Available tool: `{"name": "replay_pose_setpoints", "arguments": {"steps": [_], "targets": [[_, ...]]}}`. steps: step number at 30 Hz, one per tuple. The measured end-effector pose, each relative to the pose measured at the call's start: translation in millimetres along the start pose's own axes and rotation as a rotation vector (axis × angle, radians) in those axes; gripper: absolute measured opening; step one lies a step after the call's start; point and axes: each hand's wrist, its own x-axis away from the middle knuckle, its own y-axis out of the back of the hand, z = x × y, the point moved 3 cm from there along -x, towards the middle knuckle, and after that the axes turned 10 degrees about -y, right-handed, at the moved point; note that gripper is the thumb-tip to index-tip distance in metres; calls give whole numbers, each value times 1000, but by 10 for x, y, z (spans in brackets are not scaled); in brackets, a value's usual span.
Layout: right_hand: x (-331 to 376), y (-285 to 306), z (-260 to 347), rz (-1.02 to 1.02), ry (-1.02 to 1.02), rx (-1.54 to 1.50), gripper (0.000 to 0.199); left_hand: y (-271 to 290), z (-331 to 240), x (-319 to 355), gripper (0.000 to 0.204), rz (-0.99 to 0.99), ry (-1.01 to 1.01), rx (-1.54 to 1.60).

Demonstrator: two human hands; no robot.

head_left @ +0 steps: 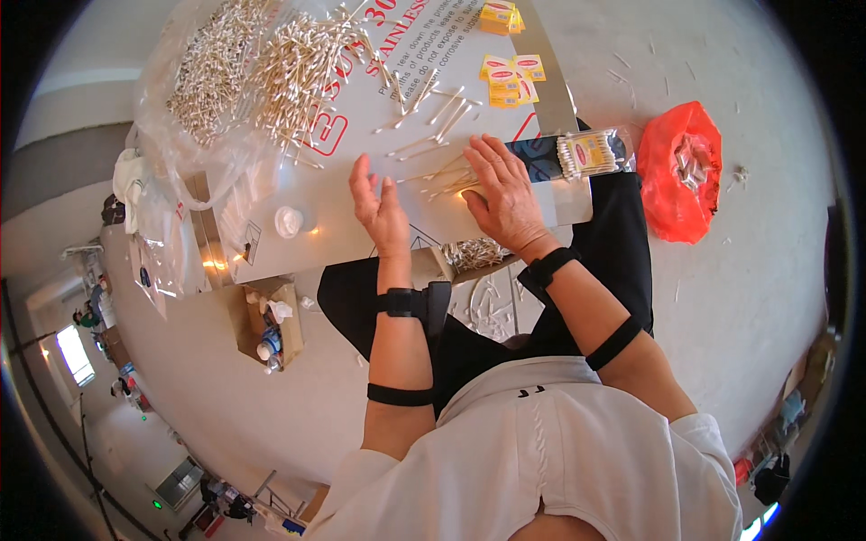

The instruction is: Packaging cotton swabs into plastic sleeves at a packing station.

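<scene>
My left hand (381, 215) hovers over the shiny tabletop with its fingers stretched out and nothing in it. To its right, my right hand (507, 197) lies fingers extended beside a few loose cotton swabs (442, 185); whether its palm touches them is hidden. Past its fingertips more cotton swabs (433, 135) lie scattered. A dark patterned flat piece (534, 155) runs right from my right hand, and a bundle of cotton swabs with a yellow label (591, 151) sits at its far end. Farther back, a big heap of cotton swabs (302, 72) spills from a clear plastic bag (158, 108).
Yellow label cards (512, 79) lie at the table's back right, with another stack (499, 16) behind. A small white round cup (288, 222) stands left. A red plastic bag (667, 185) is beyond the right edge. Below are a box of swabs (474, 255) and a carton (287, 329).
</scene>
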Motion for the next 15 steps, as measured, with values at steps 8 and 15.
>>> {"name": "replay_pose_setpoints", "arguments": {"steps": [8, 15], "targets": [[1, 5, -26, 22, 8, 27, 56, -356, -192, 109, 47, 273, -241, -215], [15, 11, -33, -9, 21, -16, 55, -155, -112, -196, 35, 108, -23, -98]]}}
